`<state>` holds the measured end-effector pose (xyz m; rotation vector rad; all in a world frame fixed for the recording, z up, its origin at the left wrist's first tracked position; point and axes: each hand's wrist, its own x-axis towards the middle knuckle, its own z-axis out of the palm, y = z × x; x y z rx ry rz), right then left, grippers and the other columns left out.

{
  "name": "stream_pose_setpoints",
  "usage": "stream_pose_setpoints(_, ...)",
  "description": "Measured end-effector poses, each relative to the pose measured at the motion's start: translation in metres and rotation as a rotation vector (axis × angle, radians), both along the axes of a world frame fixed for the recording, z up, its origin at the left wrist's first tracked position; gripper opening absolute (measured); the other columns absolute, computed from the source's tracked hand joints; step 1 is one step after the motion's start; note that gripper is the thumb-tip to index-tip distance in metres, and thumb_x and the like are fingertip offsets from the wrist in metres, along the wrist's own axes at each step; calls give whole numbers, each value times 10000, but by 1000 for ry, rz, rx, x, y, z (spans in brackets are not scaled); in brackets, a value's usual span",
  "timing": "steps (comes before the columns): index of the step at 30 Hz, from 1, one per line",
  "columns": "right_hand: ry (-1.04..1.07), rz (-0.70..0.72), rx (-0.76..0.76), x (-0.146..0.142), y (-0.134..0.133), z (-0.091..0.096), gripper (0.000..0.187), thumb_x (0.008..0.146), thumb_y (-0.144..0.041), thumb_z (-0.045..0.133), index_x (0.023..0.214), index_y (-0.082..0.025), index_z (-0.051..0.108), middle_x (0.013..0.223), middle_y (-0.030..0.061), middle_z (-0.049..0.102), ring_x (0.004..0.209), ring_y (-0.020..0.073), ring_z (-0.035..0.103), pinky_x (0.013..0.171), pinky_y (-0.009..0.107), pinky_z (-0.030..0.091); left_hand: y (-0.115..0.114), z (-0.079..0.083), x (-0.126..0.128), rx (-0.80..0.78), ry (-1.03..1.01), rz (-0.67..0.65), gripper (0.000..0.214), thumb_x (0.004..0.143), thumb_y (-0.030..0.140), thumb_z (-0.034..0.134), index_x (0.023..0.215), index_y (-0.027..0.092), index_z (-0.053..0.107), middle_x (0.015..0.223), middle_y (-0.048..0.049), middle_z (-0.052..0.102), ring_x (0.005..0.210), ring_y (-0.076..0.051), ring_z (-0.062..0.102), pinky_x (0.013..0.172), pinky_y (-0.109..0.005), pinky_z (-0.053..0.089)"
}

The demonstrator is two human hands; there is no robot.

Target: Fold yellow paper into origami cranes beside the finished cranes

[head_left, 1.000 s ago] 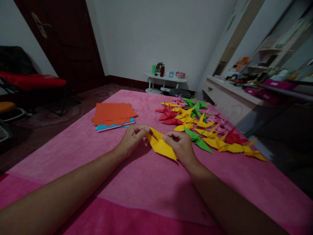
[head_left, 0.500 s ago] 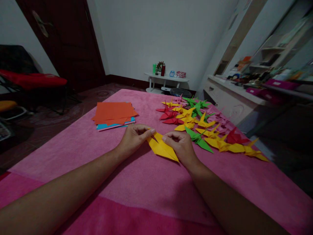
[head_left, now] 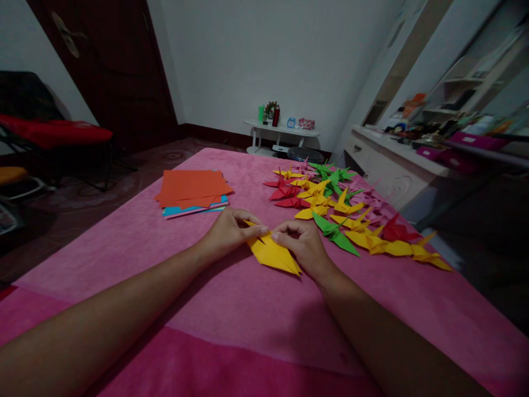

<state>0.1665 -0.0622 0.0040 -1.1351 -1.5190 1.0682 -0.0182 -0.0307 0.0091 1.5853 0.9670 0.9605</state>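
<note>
A folded piece of yellow origami paper (head_left: 273, 256) is held just above the pink cloth, its pointed end toward me on the right. My left hand (head_left: 231, 229) pinches its far left part between thumb and fingers. With thumb and fingertips my right hand (head_left: 303, 242) grips its right edge, close to the left thumb. A dark slit shows in the paper between the two thumbs. The undersides of the folds and some fingertips are hidden. Beyond my right hand lies a green paper crane (head_left: 336, 236).
At the left lies a stack of square paper (head_left: 192, 187), orange on top with blue and pink below. Several yellow paper cranes (head_left: 372, 241), with red, green and pink ones, spread along the right. The pink cloth (head_left: 223, 325) covers the surface. A low white table (head_left: 285, 131) stands beyond.
My thumbs have come closer together, the left one shifting right along the paper. The yellow paper's near tip now shows separate points. The stack and the cranes have stayed in place.
</note>
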Motion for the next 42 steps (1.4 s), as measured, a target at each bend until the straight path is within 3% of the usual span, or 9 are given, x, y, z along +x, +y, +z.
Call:
stream_pose_setpoints(7,-148,35,-117,7,14,-5,231,617,-289,751,754,-135,647,610,-39,544,539,83,463,518,214,346,10,-17,-3,-16,217,18,235,687,361,751,727,132,720,714,-59,736,611,-156,661,554,-228,496)
stream_pose_setpoints(15,-458,90,-51,11,26,-10,98,678,-221,706,740,-146,707,591,-25,572,533,90,471,489,214,317,9,-21,-4,292,582,48,146,746,328,691,785,195,735,765,-30,710,663,-157,632,584,-248,453)
stream_pose_setpoints(19,-562,153,34,13,29,-9,91,704,-208,703,773,-168,744,633,-8,621,585,104,518,525,220,324,11,-13,-1,558,640,36,102,715,257,730,807,214,744,891,-42,680,824,-186,608,730,-302,456)
stream_pose_setpoints(22,-613,175,122,15,30,-8,56,691,-158,708,735,-175,740,683,-6,634,609,99,526,534,216,317,9,-9,4,747,660,-80,88,757,160,668,787,200,740,873,-46,673,870,-192,583,786,-317,438)
stream_pose_setpoints(25,-627,173,149,15,31,-9,48,680,-135,713,713,-167,727,656,-21,608,579,84,497,517,212,297,6,-10,7,709,627,-238,182,784,51,560,782,153,710,793,-41,680,778,-154,592,736,-270,447)
stream_pose_setpoints(28,-584,184,78,15,31,-9,58,672,-123,709,721,-151,720,589,-39,569,545,75,471,500,204,290,4,-12,8,656,588,-259,179,795,61,544,823,138,703,818,-52,685,759,-144,605,714,-252,457)
stream_pose_setpoints(35,-354,267,-120,34,31,11,132,673,-68,622,764,-116,704,640,-23,634,574,74,528,545,185,395,-4,-14,15,508,569,-139,124,802,245,620,852,158,694,815,-45,657,704,-134,587,635,-236,441)
stream_pose_setpoints(38,-440,357,-235,48,29,26,99,646,-84,661,731,-116,702,579,-35,623,527,68,517,513,179,390,-4,-17,20,412,595,-85,233,771,399,664,834,174,673,779,-24,635,629,-123,548,550,-224,396)
stream_pose_setpoints(42,-524,534,-534,58,24,37,136,646,-159,705,773,-112,696,573,-14,651,503,84,563,490,189,432,-3,-18,25,407,672,-43,296,732,475,679,803,188,659,758,-15,615,615,-126,524,527,-225,361)
